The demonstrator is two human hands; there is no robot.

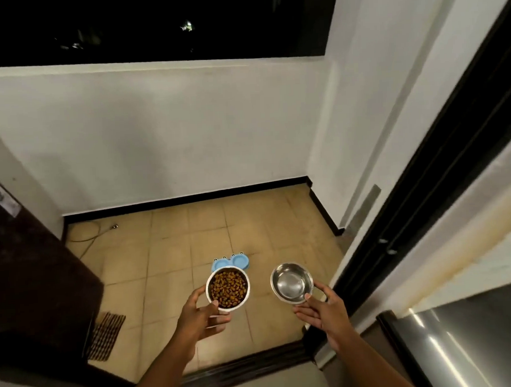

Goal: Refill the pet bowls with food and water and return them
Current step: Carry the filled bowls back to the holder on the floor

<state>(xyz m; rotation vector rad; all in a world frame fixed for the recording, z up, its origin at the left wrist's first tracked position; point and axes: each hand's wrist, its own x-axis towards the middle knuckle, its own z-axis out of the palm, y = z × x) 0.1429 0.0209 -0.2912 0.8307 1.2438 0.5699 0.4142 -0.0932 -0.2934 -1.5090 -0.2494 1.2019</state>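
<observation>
The left hand (199, 310) grasps a round shiny metal bowl full of brown dry food (227, 289). The right hand (319, 307) grasps a second round shiny metal bowl (292, 283). It may have water in it, but the shine makes that hard to tell.

Both bowls are up in the air, above the tan tiled floor (177, 256). The blue plastic bowl stand with two round holes (230, 261) sits on the floor, just past the food bowl and partly hidden by it. The other bowl is off to the right of the stand.

The next step looks like putting the bowls back in the stand. To do it well, bend down low first. Keep both bowls flat so nothing spills. Line each bowl over one hole and lower it slowly until the rim rests on the stand. Then let go.
</observation>
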